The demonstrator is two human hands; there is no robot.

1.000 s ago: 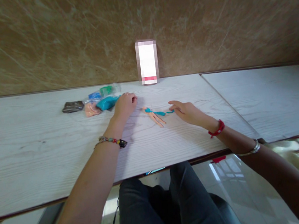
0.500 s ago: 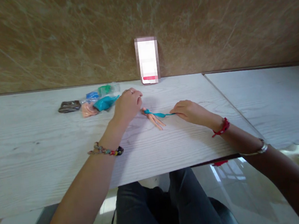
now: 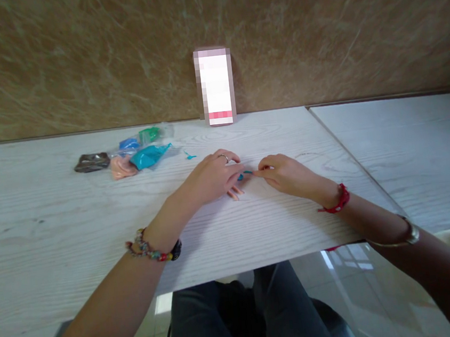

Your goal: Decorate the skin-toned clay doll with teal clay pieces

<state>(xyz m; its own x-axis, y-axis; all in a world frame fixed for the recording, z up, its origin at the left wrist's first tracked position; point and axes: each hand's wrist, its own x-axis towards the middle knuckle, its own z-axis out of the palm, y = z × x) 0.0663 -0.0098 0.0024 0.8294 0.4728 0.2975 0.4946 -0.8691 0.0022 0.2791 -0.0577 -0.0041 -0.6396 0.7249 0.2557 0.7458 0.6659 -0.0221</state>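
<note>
A small figure of peach modelling clay lies on the table, its two legs showing while my left hand hides its upper body. A teal clay strip runs from the figure to the right. My left hand arches over the figure, its fingertips closed at the strip's left part. Thumb and forefinger of my right hand pinch the strip's right end. A tiny teal clay scrap lies beyond my left wrist.
Clear bags with teal clay, peach clay, blue clay and green clay lie bunched at the left, beside a dark brown packet. A phone with a blurred screen leans against the marbled wall.
My left hand has moved right and toward me, from beside the bags to over the figure, uncovering a teal scrap. My right hand has closed on the strip's end.
</note>
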